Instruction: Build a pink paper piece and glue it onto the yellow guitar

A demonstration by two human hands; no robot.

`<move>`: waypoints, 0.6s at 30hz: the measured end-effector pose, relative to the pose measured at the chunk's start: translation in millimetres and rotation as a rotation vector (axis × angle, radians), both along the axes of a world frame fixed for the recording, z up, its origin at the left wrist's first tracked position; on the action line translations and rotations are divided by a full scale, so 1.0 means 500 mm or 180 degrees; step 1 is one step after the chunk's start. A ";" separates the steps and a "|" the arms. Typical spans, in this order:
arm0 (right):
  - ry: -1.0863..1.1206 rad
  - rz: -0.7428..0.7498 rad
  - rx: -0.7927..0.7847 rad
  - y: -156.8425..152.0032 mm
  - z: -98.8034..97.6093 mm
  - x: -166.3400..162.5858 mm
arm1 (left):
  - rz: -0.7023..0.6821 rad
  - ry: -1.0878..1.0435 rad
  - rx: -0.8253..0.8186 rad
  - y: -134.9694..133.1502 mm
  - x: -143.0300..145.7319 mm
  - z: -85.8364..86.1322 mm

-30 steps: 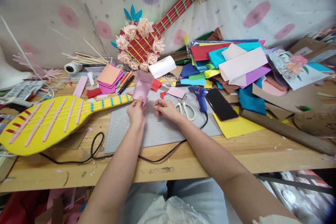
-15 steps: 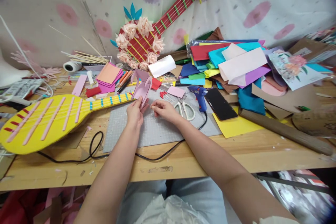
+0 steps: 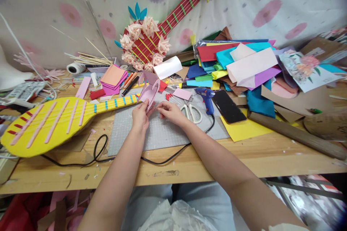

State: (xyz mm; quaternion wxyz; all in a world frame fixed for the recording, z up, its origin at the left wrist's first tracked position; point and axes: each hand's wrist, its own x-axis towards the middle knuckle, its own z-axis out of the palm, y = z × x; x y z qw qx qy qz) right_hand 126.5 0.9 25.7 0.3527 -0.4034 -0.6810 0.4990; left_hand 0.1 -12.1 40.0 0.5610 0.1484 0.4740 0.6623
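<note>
A yellow toy lute (image 3: 51,126) with pink strips lies at the left, its neck reaching toward my hands. At the neck's end is a pink curled headpiece (image 3: 148,92), gripped from below by my left hand (image 3: 141,115). Just to the right, my right hand (image 3: 169,112) is closed in a pinch above the grey cutting mat (image 3: 162,139). What sits between its fingertips is too small to make out. Behind that hand lie white-handled scissors (image 3: 193,113), red-headed pins (image 3: 170,97) and a pink paper piece (image 3: 182,94).
A blue glue gun (image 3: 206,99) rests at the mat's right, its black cord (image 3: 165,163) running across the table front. Beside it is a phone (image 3: 229,106) on yellow paper (image 3: 244,130). Coloured sheets (image 3: 252,66) pile up behind. A red flowered lute (image 3: 146,45) leans at the back.
Both hands keep nearly the same place and hold. The view has shifted slightly, so the yellow lute and pink headpiece appear a little further right.
</note>
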 end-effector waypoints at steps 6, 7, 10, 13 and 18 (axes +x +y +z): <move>-0.0068 -0.0054 0.0048 0.001 0.003 0.003 | -0.0001 0.0095 0.0091 0.002 -0.003 -0.012; -0.0082 -0.0048 0.0046 0.001 0.003 0.003 | 0.0007 0.0116 0.0098 0.002 -0.003 -0.013; -0.0129 -0.0042 0.0050 0.002 0.001 0.004 | 0.0010 0.0170 0.0090 0.002 -0.003 -0.014; -0.0160 -0.0021 0.0081 0.002 0.000 0.004 | 0.0012 0.0192 0.0056 0.002 -0.003 -0.014; -0.0167 -0.0087 0.0134 0.000 0.002 0.003 | -0.0018 0.0189 0.0075 0.000 0.001 -0.013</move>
